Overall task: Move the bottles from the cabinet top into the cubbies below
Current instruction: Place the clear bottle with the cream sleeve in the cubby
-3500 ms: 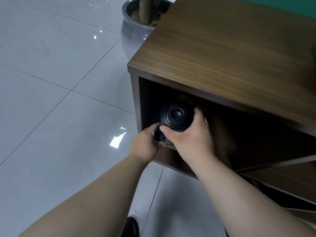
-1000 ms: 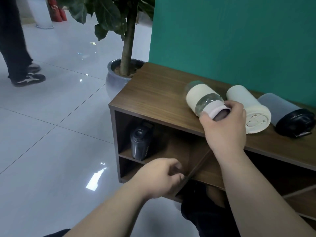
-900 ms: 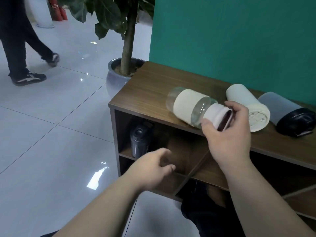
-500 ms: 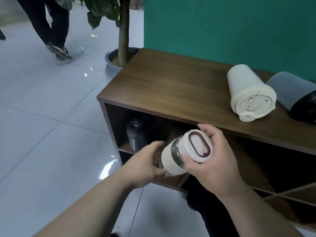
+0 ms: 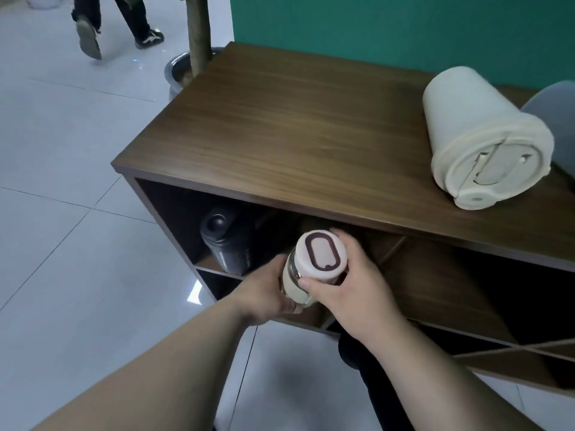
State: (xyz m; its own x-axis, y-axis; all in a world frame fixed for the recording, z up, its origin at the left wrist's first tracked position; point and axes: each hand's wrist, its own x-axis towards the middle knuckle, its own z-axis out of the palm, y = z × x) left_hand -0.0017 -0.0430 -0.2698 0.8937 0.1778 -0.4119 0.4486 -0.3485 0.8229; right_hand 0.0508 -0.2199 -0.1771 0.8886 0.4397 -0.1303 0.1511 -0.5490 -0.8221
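The cream-sleeved glass bottle with a pale pink cap (image 5: 312,269) is held in the air in front of the open cubbies, its cap turned towards the camera and its body pointing down into the cabinet front. The right hand (image 5: 345,290) is curled around the cap end, with the thumb pressed on the side near the metal ring. The left hand (image 5: 267,293) is wrapped around the lower body of the bottle from the left side. In the upper left cubby (image 5: 174,219) a black bottle with a round button on its lid (image 5: 224,244) is already placed, leaning. On the dark brown wooden cabinet top (image 5: 295,126) a cream tumbler with a flip lid (image 5: 479,150) lies on its side, and just beside it, at the right edge, a grey bottle (image 5: 557,113) is partly visible. Behind the cabinet stands a grey plant pot (image 5: 177,73), and a walking person's legs (image 5: 102,20) are seen on the tiled floor.
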